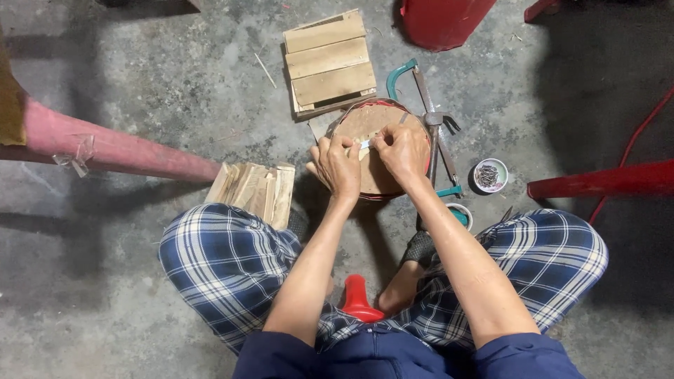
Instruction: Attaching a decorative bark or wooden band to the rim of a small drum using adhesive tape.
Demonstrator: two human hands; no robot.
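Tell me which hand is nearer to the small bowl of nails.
The right hand. It rests on the round board, just left of the bowl of nails; the left hand lies farther left.

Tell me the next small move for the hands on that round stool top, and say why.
Probably press the small pale piece down flat on the round stool top and steady it. Both the left hand and the right hand pinch it between their fingertips at the middle of the top, and neither holds a tool; the hammer lies just beside the right hand.
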